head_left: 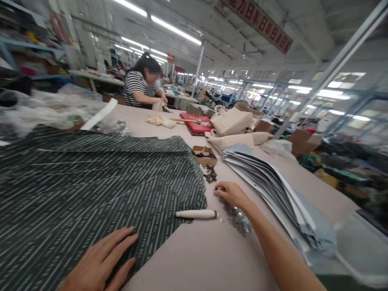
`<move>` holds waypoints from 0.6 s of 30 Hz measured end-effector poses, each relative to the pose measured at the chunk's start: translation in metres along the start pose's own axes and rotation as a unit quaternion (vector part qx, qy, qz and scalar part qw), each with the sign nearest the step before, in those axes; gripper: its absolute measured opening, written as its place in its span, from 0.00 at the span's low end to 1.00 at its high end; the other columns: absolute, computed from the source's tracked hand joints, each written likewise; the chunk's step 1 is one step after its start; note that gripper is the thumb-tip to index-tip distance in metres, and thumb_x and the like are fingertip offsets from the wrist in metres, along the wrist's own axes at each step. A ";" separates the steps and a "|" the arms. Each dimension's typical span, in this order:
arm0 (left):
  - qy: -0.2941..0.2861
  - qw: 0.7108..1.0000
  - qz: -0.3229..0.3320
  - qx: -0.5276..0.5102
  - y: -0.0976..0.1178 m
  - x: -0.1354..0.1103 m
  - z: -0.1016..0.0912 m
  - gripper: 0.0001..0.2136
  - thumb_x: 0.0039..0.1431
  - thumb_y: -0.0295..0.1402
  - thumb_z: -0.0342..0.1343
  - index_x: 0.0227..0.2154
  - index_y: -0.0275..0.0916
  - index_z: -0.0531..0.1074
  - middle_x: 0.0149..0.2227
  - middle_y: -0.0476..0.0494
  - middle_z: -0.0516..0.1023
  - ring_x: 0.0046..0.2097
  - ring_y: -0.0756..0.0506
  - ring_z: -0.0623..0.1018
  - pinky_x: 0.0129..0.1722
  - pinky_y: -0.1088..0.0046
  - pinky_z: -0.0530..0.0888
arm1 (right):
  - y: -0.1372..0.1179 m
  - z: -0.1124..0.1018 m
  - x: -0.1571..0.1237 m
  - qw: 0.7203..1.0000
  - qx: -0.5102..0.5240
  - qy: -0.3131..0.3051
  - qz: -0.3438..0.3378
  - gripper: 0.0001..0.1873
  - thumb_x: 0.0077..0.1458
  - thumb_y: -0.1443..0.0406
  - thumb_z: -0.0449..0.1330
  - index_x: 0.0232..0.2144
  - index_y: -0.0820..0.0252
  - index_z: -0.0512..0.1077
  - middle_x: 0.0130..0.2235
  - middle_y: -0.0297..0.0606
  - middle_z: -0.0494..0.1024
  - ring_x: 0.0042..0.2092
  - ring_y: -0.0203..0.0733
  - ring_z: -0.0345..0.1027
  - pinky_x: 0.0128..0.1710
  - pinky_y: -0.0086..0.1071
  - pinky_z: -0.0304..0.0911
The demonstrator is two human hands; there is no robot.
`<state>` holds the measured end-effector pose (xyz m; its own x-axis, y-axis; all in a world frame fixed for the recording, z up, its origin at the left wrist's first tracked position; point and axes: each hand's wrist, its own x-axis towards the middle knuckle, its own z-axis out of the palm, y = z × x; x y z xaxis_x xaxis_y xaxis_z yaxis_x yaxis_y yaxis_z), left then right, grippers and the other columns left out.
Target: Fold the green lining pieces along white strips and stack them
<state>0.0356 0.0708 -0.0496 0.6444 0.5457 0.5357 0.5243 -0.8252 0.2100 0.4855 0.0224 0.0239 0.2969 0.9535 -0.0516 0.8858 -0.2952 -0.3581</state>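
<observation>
My left hand lies with fingers spread on dark green sheet material with pale stripes and lettering. My right hand reaches over the table, its thumb and fingertips pinched together; whatever is between them is too small or hidden. Just beneath that wrist is a pile of small shiny metal pieces. Beyond the fingertips lie small dark brown pieces. Between my hands a white, wrapped, stick-like tool with a brown end rests partly on the sheet's edge.
Right of my arm, grey and white flat panels are stacked. Ahead stand a small cardboard box, a red case and cream bags. A co-worker handles something across the table. Clear plastic wrapping heaps up at the left.
</observation>
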 end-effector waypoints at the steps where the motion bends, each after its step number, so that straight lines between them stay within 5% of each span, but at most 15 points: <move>1: 0.011 1.000 -0.023 0.006 0.001 0.003 -0.008 0.17 0.67 0.45 0.51 0.56 0.50 0.69 0.57 0.49 0.75 0.55 0.42 0.77 0.54 0.63 0.76 | -0.002 0.004 0.001 1.000 0.012 -0.004 -0.002 0.14 0.54 0.57 0.61 0.37 0.57 0.81 0.28 0.34 0.80 0.30 0.38 0.71 0.31 0.29 0.60; 3: 0.009 0.996 -0.093 0.010 -0.004 0.009 -0.023 0.17 0.68 0.43 0.48 0.55 0.47 0.70 0.56 0.47 0.75 0.56 0.41 0.75 0.56 0.62 0.75 | -0.001 0.008 0.005 0.999 0.033 -0.014 -0.002 0.15 0.53 0.56 0.60 0.32 0.59 0.80 0.26 0.36 0.79 0.29 0.40 0.69 0.30 0.30 0.58; 8: -0.118 0.950 -0.285 0.045 -0.033 0.022 -0.061 0.20 0.64 0.36 0.51 0.57 0.36 0.68 0.56 0.37 0.73 0.58 0.36 0.70 0.62 0.51 0.68 | 0.008 0.003 0.021 0.997 0.055 -0.052 0.016 0.20 0.46 0.48 0.61 0.21 0.58 0.77 0.21 0.37 0.76 0.24 0.40 0.66 0.26 0.31 0.56; 13: -0.176 0.928 -0.326 0.037 -0.046 0.031 -0.085 0.21 0.60 0.32 0.56 0.57 0.35 0.68 0.54 0.37 0.73 0.56 0.35 0.70 0.61 0.53 0.67 | 0.007 -0.002 0.018 0.996 0.049 -0.063 0.038 0.24 0.44 0.44 0.58 0.17 0.57 0.73 0.17 0.37 0.73 0.21 0.41 0.65 0.24 0.34 0.56; 18: -0.212 0.908 -0.361 0.013 -0.053 0.036 -0.094 0.18 0.55 0.34 0.61 0.49 0.38 0.72 0.47 0.38 0.73 0.52 0.35 0.72 0.54 0.57 0.70 | 0.000 0.000 -0.005 0.998 0.048 0.008 0.035 0.27 0.51 0.43 0.52 0.30 0.57 0.77 0.22 0.38 0.76 0.26 0.45 0.69 0.28 0.36 0.62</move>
<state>-0.0212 0.1204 0.0355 0.2803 0.9548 -0.0989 0.9049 -0.2284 0.3591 0.4835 0.0179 0.0240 0.3638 0.9292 -0.0653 0.8246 -0.3538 -0.4414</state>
